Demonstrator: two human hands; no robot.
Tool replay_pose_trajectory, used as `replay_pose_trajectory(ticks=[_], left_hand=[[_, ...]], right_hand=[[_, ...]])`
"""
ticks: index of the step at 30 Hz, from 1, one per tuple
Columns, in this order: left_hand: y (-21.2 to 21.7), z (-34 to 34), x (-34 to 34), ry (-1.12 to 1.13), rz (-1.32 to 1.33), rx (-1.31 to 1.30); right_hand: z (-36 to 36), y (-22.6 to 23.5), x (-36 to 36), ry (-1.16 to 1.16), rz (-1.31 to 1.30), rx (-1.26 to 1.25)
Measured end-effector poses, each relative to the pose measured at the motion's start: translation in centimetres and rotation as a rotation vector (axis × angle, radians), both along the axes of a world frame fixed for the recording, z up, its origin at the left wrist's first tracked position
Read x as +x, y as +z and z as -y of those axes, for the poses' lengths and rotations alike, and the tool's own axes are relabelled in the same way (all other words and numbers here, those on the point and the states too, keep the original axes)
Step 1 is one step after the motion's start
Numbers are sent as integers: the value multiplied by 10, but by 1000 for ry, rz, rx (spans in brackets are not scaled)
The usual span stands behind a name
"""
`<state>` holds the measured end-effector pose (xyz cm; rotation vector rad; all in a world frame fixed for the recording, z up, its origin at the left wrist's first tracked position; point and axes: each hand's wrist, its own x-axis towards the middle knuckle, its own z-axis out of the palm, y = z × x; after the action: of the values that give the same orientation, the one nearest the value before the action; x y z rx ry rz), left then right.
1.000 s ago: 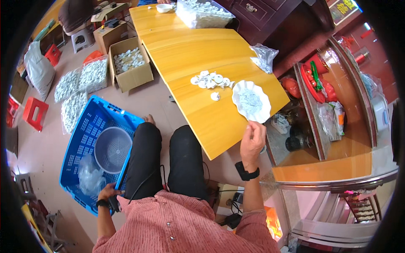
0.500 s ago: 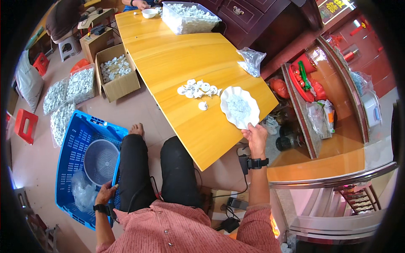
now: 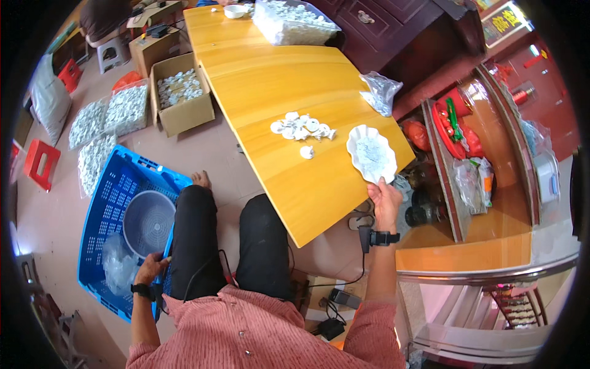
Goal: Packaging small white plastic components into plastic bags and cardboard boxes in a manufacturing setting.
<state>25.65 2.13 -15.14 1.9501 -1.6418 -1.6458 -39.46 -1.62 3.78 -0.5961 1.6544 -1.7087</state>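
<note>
Right hand gripped white scalloped dish at tabletop edge; left hand fingers closed on blue crate rim beside grey bowl.

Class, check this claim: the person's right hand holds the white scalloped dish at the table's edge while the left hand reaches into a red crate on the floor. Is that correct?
Not quite. The crate is blue, not red, as the head view shows. The rest stands: the right hand holds the white scalloped dish at the table edge, and the left hand reaches into the crate on the floor.
</note>
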Motion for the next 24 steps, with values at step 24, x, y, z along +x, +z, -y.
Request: replay_pose_trajectory(ticks=[24], left_hand=[[164, 59, 31, 696, -587, -486]], right_hand=[[-100, -81, 283, 1144, -741, 191]])
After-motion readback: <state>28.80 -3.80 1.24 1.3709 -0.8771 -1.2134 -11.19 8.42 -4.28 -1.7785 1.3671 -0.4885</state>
